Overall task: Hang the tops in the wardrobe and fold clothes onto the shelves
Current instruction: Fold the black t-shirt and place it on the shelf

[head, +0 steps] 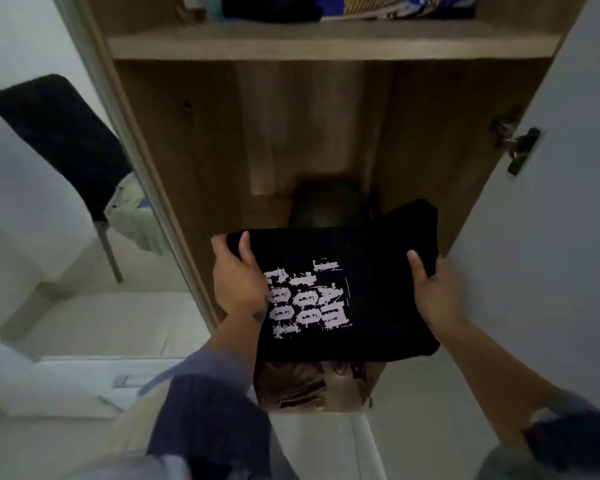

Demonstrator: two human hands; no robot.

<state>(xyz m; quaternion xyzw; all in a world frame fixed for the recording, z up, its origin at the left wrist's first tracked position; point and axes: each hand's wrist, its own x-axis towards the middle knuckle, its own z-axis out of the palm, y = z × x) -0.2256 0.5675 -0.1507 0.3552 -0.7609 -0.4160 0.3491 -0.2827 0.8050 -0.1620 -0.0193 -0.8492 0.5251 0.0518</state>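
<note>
A folded black T-shirt (371, 251) with pale printed letters is held flat at the mouth of a wooden wardrobe compartment. My left hand (238, 277) grips its left edge, thumb on top. Its right edge is pinched by my right hand (433, 291) in the same way. The shirt's far end reaches over the lower shelf, whose surface (262, 209) shows bare wood behind it. A dark rounded shape (329, 202) lies at the back of that shelf, too dim to identify.
An upper shelf (326, 46) carries dark and patterned folded clothes (395, 6). The white wardrobe door (551, 237) stands open on the right. A black chair (66, 140) with pale clothes (136, 220) on it stands to the left. Brownish items (291, 382) sit below the shirt.
</note>
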